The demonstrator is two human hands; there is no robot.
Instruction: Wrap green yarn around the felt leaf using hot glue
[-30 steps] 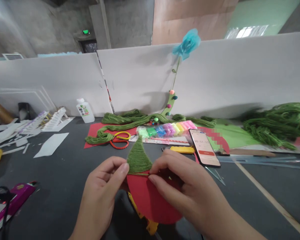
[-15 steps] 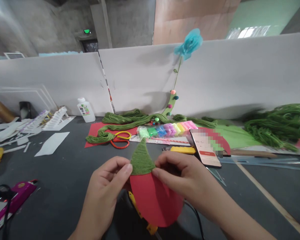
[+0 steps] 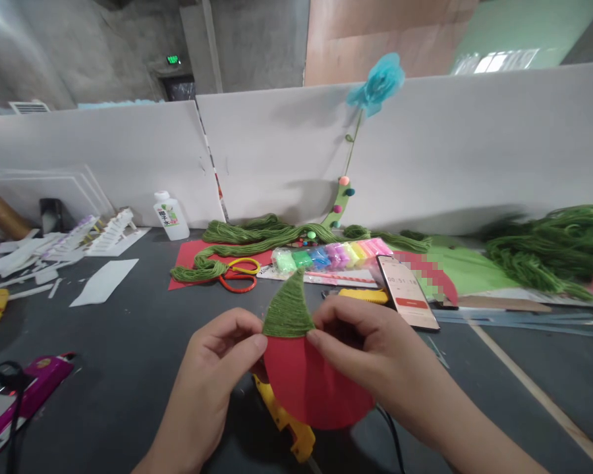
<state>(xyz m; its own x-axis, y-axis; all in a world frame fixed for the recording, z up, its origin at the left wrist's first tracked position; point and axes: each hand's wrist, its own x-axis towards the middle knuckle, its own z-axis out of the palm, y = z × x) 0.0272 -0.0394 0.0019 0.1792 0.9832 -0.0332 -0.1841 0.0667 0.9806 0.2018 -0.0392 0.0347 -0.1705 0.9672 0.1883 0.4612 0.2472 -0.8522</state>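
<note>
Between my hands is a red paper cutout (image 3: 316,388) with a rounded lower end. Its pointed top is wrapped in green yarn (image 3: 289,309), laid in close rows. My left hand (image 3: 217,368) pinches the left edge, just where yarn meets bare paper. On the opposite edge, at the same height, my right hand (image 3: 370,349) pinches with thumb and forefinger. Beneath the cutout, partly hidden by it, a yellow glue gun (image 3: 296,434) lies on the dark table.
Scissors (image 3: 240,274), green yarn skeins (image 3: 267,232), packets of coloured clay (image 3: 331,255), a yellow cutter (image 3: 363,295) and a phone (image 3: 408,293) lie beyond my hands. A white bottle (image 3: 171,216) stands at the back. A magenta tool (image 3: 34,401) lies at left.
The cutout has tilted and shifted slightly right, its tip leaning right and its lower end higher. More of the yellow glue gun shows. Both hands keep their pinch on the edges.
</note>
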